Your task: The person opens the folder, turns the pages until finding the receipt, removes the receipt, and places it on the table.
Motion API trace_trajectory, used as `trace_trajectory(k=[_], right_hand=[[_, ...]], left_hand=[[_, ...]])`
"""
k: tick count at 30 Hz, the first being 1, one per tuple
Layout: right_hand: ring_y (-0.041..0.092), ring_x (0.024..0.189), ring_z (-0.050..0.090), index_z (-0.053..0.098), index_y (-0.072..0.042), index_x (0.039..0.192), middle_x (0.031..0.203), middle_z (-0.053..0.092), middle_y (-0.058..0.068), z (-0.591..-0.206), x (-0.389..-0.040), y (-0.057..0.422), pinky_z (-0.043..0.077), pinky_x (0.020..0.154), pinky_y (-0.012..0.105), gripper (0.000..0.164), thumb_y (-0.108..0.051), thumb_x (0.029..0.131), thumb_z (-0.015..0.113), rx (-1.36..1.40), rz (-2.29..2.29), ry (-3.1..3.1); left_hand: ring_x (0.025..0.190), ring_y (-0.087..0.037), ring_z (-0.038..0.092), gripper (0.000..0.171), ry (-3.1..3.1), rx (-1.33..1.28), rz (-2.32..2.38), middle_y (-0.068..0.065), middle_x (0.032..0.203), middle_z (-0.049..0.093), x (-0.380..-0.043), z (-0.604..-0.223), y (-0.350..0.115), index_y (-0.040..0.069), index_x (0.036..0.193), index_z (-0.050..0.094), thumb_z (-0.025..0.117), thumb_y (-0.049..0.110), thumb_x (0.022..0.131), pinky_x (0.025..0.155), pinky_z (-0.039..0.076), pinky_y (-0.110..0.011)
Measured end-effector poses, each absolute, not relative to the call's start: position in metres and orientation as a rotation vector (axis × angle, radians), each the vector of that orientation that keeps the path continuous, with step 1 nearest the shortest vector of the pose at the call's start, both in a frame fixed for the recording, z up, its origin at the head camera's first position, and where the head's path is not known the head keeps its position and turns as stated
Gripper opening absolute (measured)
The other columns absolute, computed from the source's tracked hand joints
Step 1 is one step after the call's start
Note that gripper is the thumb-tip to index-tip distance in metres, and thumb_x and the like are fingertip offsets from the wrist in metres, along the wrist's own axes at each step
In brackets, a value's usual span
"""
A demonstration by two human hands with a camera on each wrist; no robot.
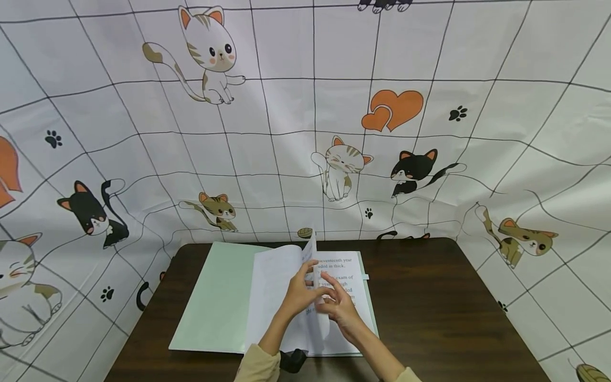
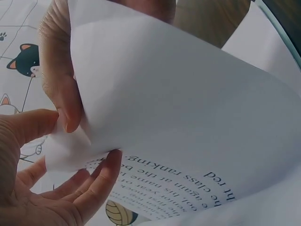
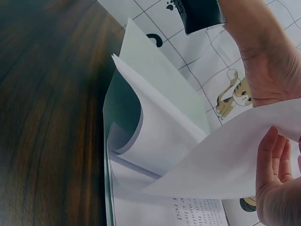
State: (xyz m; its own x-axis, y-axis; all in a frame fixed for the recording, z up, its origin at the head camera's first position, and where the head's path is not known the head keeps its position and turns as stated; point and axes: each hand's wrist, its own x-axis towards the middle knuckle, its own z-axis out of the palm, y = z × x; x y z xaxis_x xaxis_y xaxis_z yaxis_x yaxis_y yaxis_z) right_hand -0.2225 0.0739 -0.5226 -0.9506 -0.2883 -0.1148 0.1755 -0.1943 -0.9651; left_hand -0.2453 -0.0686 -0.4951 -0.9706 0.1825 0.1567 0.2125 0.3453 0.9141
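Beige sleeves point(image 1: 260, 365) lay just before the folder point(image 1: 217, 297), above whose middle fingers of the left hand point(image 1: 299, 293) pinched one raised page point(image 2: 174, 84), probably needing gentle guiding, while the right hand's grip point(image 1: 345, 312) remained unclear.

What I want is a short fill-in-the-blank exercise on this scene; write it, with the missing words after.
1. The left hand and right hand are at a raised page whose colour is ____.
2. The open green folder cover lies on the person's ____ side.
3. The table under the folder cover is dark ____.
4. The animals drawn on the backdrop are all ____.

Missing words: white; left; brown; cats.
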Motion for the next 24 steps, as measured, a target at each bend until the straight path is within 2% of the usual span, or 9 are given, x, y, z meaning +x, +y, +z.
trace_trajectory(k=[4,10,15,19,24], right_hand=[[0.002,0.078,0.053,0.032,-0.01,0.151,0.113,0.057,-0.006,-0.522,-0.223,0.072,0.041,0.06,0.016,0.077,0.004,0.081,0.062,-0.116,-2.219,1.764],[0.006,0.092,0.058,0.033,-0.008,0.149,0.113,0.06,-0.005,-0.523,-0.224,0.07,0.045,0.074,0.025,0.072,-0.003,0.084,0.062,-0.114,-2.201,1.805],[0.007,0.097,0.058,0.031,-0.005,0.15,0.112,0.059,-0.007,-0.525,-0.22,0.071,0.046,0.078,0.028,0.069,-0.009,0.088,0.062,-0.127,-2.186,1.796],[0.007,0.096,0.059,0.028,-0.004,0.151,0.11,0.06,-0.008,-0.526,-0.217,0.071,0.049,0.079,0.028,0.07,-0.008,0.089,0.061,-0.135,-2.203,1.757],[0.007,0.095,0.058,0.026,-0.004,0.152,0.111,0.06,-0.007,-0.527,-0.215,0.071,0.051,0.078,0.026,0.069,-0.01,0.092,0.06,-0.129,-2.21,1.717]], left_hand=[[0.095,-0.035,0.067,0.066,-2.553,-0.357,-1.748,-0.032,0.127,0.056,-0.246,-0.493,-0.07,0.003,0.14,0.045,0.069,0.006,0.078,0.071,0.055,-0.035],[0.083,-0.024,0.067,0.059,-2.541,-0.319,-1.746,-0.026,0.112,0.06,-0.247,-0.49,-0.073,-0.003,0.132,0.051,0.068,0.001,0.076,0.062,0.052,-0.025],[0.072,-0.014,0.064,0.06,-2.541,-0.34,-1.811,-0.025,0.107,0.06,-0.247,-0.494,-0.079,-0.008,0.13,0.051,0.072,0.001,0.075,0.057,0.051,-0.022],[0.065,-0.008,0.06,0.065,-2.587,-0.373,-1.845,-0.022,0.107,0.057,-0.247,-0.496,-0.086,-0.01,0.132,0.049,0.078,0.007,0.077,0.054,0.048,-0.019],[0.06,-0.006,0.057,0.062,-2.658,-0.428,-1.825,-0.019,0.105,0.055,-0.246,-0.496,-0.095,-0.012,0.132,0.049,0.077,0.004,0.08,0.053,0.044,-0.019]])
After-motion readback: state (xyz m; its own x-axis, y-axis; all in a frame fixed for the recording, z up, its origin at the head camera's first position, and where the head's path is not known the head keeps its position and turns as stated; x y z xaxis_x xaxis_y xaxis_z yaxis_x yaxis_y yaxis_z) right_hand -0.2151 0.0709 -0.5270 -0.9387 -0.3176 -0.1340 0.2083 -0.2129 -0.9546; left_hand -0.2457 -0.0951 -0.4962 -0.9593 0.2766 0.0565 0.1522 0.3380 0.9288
